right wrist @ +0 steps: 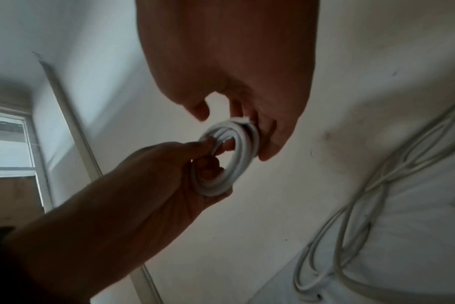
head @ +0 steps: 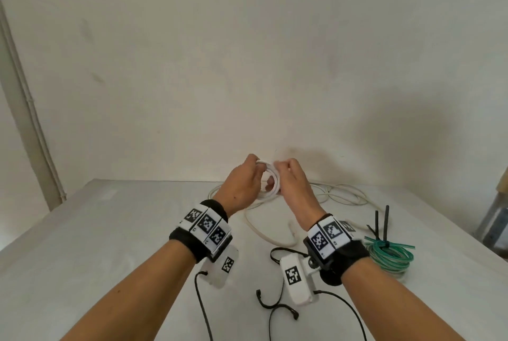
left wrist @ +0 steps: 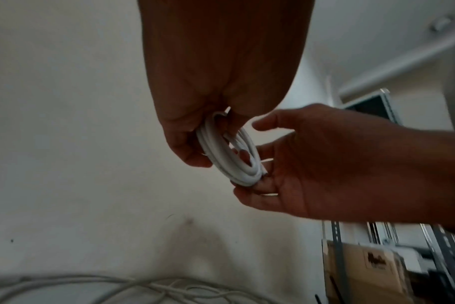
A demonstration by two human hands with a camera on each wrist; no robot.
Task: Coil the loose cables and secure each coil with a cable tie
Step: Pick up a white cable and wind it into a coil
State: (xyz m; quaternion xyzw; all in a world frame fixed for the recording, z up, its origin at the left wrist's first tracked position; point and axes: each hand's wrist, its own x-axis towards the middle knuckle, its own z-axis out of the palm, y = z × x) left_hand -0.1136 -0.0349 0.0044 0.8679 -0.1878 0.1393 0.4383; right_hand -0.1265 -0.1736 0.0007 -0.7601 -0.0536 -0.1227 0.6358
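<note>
White cable coil (head: 270, 180) gripped by left hand (head: 242, 189) and right hand (head: 294, 184) above desk's (head: 110, 230) far edge, tied green coil (head: 390, 254) near right edge.

Plain workroom or storeroom, bare scuffed cream wall (head: 247, 66) behind a white table (head: 82, 244); metal slotted shelving (left wrist: 442, 246) with cardboard boxes (left wrist: 372, 267) to the right, surface conduit (head: 30, 121) down the left wall, a window (right wrist: 8, 144)

Coil (head: 270, 180) between hands, above table (head: 110, 230)

White cable (head: 270, 180) — coiled, held upright.
</note>
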